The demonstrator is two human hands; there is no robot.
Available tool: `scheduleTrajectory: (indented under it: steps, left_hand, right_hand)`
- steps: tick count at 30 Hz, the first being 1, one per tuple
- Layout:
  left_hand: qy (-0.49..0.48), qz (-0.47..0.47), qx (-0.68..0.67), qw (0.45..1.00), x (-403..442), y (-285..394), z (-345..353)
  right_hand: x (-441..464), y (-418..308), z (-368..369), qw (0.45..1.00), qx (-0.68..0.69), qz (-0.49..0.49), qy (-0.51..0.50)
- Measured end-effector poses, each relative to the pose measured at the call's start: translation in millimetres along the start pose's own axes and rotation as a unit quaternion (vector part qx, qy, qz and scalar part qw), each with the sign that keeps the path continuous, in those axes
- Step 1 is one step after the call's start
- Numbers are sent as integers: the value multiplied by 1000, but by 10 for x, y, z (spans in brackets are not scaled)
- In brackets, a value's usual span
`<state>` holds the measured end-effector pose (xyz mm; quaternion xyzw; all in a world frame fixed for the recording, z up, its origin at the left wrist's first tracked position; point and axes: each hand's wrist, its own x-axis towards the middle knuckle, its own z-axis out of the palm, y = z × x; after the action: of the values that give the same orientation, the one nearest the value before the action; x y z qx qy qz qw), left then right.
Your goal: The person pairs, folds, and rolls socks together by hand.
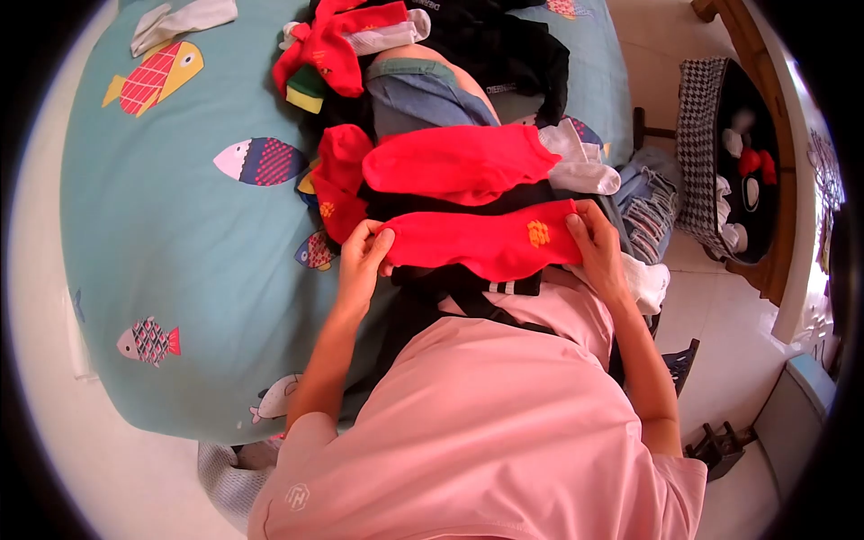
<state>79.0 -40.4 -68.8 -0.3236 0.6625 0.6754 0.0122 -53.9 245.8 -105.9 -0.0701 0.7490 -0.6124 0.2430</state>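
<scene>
A red sock (468, 241) with a yellow mark is stretched flat between my two hands. My left hand (363, 261) pinches one end of it, and my right hand (596, 241) grips the other end, beside the yellow mark. Just beyond it lies a second red sock (459, 165), laid out nearly parallel. Another red sock (342, 171) lies crumpled to the left, near my left hand. Light grey socks (580, 162) rest at the right end of the second red sock.
Farther back on the fish-patterned bed (180, 234) are a bundle of red socks (337, 45), denim (418, 99) and black clothing (504, 54). A white sock (184, 22) lies at the far left. Ripped jeans (650, 202) hang at right, near a houndstooth basket (700, 148) holding small items.
</scene>
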Motion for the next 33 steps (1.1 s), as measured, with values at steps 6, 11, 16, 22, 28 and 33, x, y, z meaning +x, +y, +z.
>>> scheduleTrajectory:
  steps: [6, 11, 16, 22, 28, 33]
  left_hand:
    - [43, 88, 126, 987, 111, -48, -43]
    - [69, 123, 142, 980, 431, 134, -80]
    - [73, 124, 186, 972, 687, 296, 77]
    - [137, 171, 71, 973, 812, 345, 177]
    - [56, 174, -119, 976, 682, 783, 24]
    - [63, 194, -149, 968, 876, 1157, 4]
  right_hand:
    - [72, -124, -132, 987, -157, -22, -3]
    - [658, -128, -125, 968, -214, -120, 54]
    - [1077, 86, 33, 989, -142, -12, -41]
    - [945, -75, 20, 997, 54, 25, -56]
    - [793, -564, -170, 970, 233, -65, -14]
    - [1184, -916, -25, 963, 242, -118, 25]
